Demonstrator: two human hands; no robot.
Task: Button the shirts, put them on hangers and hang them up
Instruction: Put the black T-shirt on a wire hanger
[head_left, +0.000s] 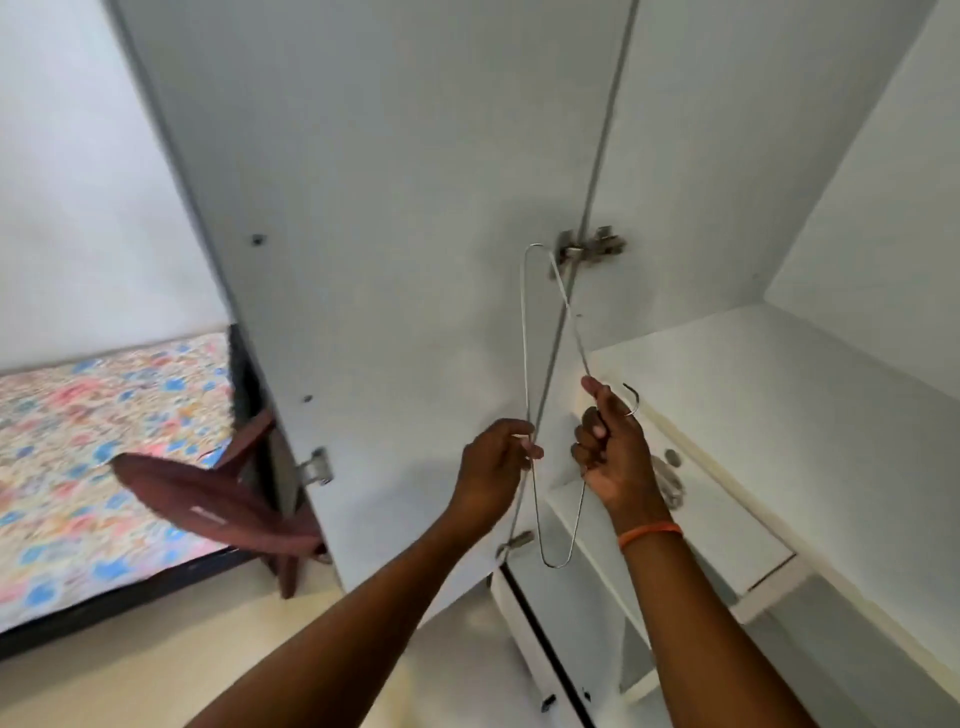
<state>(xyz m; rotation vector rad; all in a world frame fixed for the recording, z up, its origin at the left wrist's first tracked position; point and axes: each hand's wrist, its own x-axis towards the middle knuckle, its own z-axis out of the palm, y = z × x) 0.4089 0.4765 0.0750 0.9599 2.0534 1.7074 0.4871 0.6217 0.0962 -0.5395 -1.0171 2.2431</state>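
Note:
A bare wire hanger (525, 332) is held upended in front of an open white wardrobe, one end pointing up and the other down. My left hand (498, 457) pinches its long straight bar near the middle. My right hand (610, 444) grips the hanger at the neck, and the hook (632, 399) sticks out to the right past my fingers. No shirt hangs on the hanger. No shirt is in view.
The open wardrobe door (363, 260) with its hinge (589, 247) stands just behind the hanger. White wardrobe shelves (727, 395) lie at right. A bed with a flowered cover (93, 457) is at left, a dark red chair (218, 504) beside it.

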